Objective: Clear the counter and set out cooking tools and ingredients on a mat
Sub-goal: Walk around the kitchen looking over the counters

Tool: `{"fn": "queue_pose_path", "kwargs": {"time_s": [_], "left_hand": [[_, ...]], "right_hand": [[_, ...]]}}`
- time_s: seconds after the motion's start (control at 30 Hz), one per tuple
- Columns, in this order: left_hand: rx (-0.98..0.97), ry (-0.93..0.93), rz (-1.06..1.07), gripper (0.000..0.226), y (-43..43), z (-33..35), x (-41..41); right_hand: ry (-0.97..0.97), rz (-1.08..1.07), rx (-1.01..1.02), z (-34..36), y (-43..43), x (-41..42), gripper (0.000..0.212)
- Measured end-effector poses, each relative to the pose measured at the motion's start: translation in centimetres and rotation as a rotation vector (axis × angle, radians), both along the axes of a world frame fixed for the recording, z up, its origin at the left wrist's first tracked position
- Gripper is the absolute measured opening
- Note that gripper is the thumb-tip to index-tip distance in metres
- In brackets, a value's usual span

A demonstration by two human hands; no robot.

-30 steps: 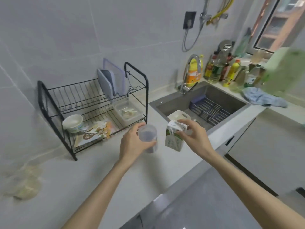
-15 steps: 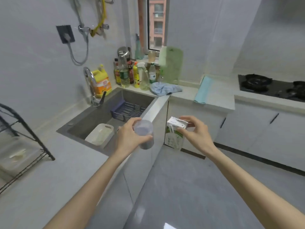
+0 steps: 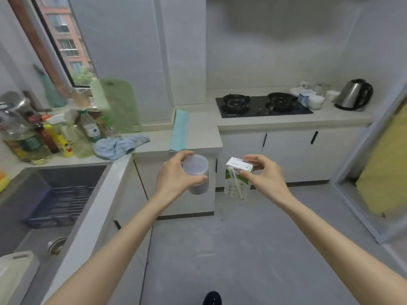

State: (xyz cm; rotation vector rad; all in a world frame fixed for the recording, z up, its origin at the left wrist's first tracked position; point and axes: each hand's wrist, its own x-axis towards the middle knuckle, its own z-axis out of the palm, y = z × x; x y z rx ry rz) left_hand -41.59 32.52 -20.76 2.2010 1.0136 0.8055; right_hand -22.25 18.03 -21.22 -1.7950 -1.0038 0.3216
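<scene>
left hand (image 3: 176,175) grasps lidded plastic jar (image 3: 196,173) | right hand (image 3: 263,176) pinches small drink carton (image 3: 236,182) | both in the air over the floor | progress: mid-carry, neither set down; rolled teal mat (image 3: 180,129) not yet spread

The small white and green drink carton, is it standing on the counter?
No, the right hand pinches the small white and green drink carton by its top, over the floor.

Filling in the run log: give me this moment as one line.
left hand: holds jar | right hand: holds carton | both items: in the air, over the floor | set down: not yet
</scene>
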Motion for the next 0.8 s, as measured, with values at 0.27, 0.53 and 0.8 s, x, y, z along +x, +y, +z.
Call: {"fn": "queue_pose_path", "kwargs": {"time_s": [0.27, 0.53, 0.8], "left_hand": [[-0.025, -0.029, -0.248, 0.072, 7.5, 0.9, 16.1], [-0.01, -0.015, -0.428, 0.072, 11.8, 1.8, 29.5], [-0.025, 0.004, -0.518, 0.07, 13.0, 1.3, 43.8]], "right_hand": [[-0.04, -0.214, -0.023, 0.8, 4.1, 12.5, 0.036], [-0.078, -0.384, -0.038, 1.9, 6.4, 23.2, 0.035], [-0.061, -0.472, -0.064, 0.4, 7.0, 35.9, 0.033]]}}
